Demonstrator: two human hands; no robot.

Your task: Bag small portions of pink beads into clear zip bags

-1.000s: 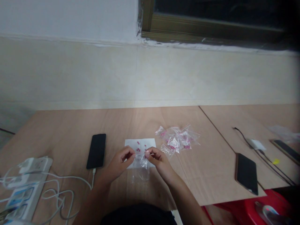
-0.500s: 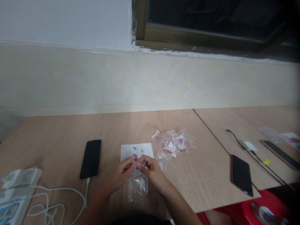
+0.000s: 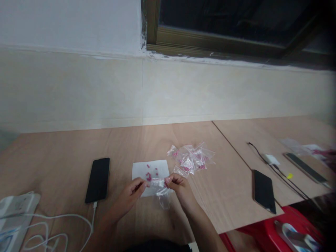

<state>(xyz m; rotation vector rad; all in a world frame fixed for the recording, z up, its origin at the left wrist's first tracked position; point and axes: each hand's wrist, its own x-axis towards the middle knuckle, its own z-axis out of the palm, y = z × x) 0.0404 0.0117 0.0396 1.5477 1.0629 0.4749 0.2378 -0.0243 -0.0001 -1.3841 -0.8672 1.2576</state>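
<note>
A small clear plastic zip bag (image 3: 160,189) hangs from my right hand (image 3: 178,183), whose thumb and finger pinch it at its right side near the mouth. My left hand (image 3: 136,189) is just left of the bag, thumb and forefinger together at the tips. Whether anything sits between those tips is too small to tell. Behind the hands lies a white sheet of paper (image 3: 138,168), partly covered by them and the bag. Several small pink beads (image 3: 148,176) are spread on it.
Several clear bags of pink beads (image 3: 191,161) form a pile right of the paper. A black phone (image 3: 97,180) on a white cable lies at left, near a power strip (image 3: 19,213). Another phone (image 3: 263,190) and a power bank (image 3: 306,168) are at right, above a red stool (image 3: 278,231).
My hands have moved apart, the left going left off the bag's mouth. The bag stays with my right hand and now lies tilted over the paper. The view has shifted slightly right.
</note>
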